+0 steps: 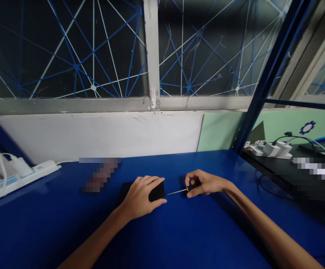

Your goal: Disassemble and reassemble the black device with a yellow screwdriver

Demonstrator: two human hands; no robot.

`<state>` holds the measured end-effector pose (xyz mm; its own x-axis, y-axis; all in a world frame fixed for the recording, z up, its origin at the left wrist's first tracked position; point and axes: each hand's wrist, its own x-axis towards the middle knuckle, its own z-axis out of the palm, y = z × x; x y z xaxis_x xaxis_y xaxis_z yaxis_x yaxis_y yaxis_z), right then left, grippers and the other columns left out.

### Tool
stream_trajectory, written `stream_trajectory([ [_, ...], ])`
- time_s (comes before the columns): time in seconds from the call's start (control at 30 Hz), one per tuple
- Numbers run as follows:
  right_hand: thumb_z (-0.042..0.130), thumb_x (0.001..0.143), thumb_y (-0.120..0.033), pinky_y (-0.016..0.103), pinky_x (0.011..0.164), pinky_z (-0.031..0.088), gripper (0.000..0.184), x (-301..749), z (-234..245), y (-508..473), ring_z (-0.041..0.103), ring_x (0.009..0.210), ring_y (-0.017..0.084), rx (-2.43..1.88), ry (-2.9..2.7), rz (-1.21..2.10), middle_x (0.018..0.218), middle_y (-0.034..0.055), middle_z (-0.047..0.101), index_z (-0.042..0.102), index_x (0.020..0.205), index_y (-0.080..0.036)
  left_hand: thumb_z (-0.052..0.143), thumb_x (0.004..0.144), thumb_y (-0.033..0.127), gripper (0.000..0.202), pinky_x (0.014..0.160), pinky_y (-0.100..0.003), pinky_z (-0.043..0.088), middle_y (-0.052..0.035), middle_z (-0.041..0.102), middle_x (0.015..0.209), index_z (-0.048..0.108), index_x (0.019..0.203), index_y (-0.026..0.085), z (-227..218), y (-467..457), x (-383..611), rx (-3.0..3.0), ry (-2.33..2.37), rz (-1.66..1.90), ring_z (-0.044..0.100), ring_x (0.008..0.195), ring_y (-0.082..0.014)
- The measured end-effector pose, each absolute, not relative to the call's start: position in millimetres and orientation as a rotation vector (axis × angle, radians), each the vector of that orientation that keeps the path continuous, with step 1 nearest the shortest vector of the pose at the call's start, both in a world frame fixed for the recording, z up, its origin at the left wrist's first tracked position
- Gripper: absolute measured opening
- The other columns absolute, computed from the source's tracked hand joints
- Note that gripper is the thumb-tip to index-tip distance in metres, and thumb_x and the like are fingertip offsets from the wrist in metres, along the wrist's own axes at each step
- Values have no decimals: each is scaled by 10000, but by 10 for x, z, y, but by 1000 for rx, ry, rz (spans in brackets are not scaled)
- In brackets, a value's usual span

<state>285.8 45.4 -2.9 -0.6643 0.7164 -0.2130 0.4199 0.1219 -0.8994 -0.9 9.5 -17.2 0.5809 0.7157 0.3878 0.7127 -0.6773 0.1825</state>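
Note:
A dark box-like object [157,191] lies on the blue table [190,231]. My left hand [141,197] is wrapped over it, thumb on the near side and fingers on the far side, hiding much of it. In my right hand [200,183] is a screwdriver [177,192] with a black handle, a yellow ring and a thin metal shaft. Its shaft points left, and the tip is at or very close to the object's right end; contact cannot be made out. Just beyond the shaft, a tiny dark piece [172,176], perhaps a screw, lies on the table.
A white power strip [43,168] with a plugged-in charger runs along the left edge. A pixelated reddish item [102,175] lies at the back left. On the right, a black surface [274,164] holds white adapters [277,148] and cables. Blue frame posts [256,97] flank the table.

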Motion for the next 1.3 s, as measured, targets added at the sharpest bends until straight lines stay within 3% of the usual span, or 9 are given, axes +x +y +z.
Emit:
stream_trajectory([
  [0.07,818,643,-435,160,360,330,404,2860,-54,468,458,394,50,-1114,-2121,1583,561,-58,563,613,845,-152,665,799,516,555,904,-475,438,-71,633,1248,548,1283,270,-174,98,-8,2790,1265,679,588,1093,-295],
  [0.17,734,736,-488,166,383,345,369,2872,-71,480,462,409,48,-1068,-2159,1576,564,-34,569,640,762,-132,662,800,518,559,908,-474,434,-71,629,1253,544,1288,271,-181,102,-12,2793,1261,678,585,1099,-297],
  [0.33,565,861,-555,164,348,227,466,2869,-49,463,323,386,34,-1063,-2244,1455,490,-58,440,710,767,-123,660,802,522,558,908,-473,435,-67,626,1257,543,1290,278,-186,103,-17,2790,1260,670,580,1106,-300],
  [0.5,832,628,-443,157,348,286,412,2849,-65,470,420,409,49,-1082,-2163,1477,553,-64,529,649,854,-151,661,801,522,558,914,-480,427,-68,627,1256,546,1287,272,-184,104,-10,2784,1264,682,580,1104,-303],
  [0.67,725,738,-512,177,376,321,393,2860,-71,474,468,408,59,-1089,-2153,1571,571,-22,573,655,753,-125,668,802,511,560,902,-465,436,-69,629,1249,545,1286,257,-185,101,-10,2806,1260,676,584,1096,-294],
  [0.8,598,837,-550,189,397,250,463,2857,-52,459,361,415,48,-1052,-2229,1447,486,-51,458,707,745,-109,669,805,502,555,913,-463,432,-71,627,1255,545,1287,258,-184,97,-11,2816,1278,660,581,1104,-293],
  [1.03,829,625,-429,179,401,329,390,2837,-89,479,444,429,57,-1050,-2147,1518,576,-50,559,648,817,-141,672,801,502,556,909,-466,436,-73,629,1252,548,1281,250,-187,95,-11,2816,1274,660,584,1099,-293],
  [1.17,732,734,-487,188,394,346,375,2855,-87,475,463,404,57,-1038,-2159,1606,587,-17,585,658,764,-120,666,807,505,558,921,-467,429,-74,623,1260,538,1291,259,-192,99,-19,2818,1268,667,578,1108,-292],
  [1.3,611,835,-535,180,388,275,440,2862,-42,449,385,403,45,-1050,-2209,1507,501,-49,471,702,769,-110,658,810,515,558,919,-470,430,-71,621,1264,538,1293,264,-187,96,-15,2814,1279,659,576,1109,-295],
])
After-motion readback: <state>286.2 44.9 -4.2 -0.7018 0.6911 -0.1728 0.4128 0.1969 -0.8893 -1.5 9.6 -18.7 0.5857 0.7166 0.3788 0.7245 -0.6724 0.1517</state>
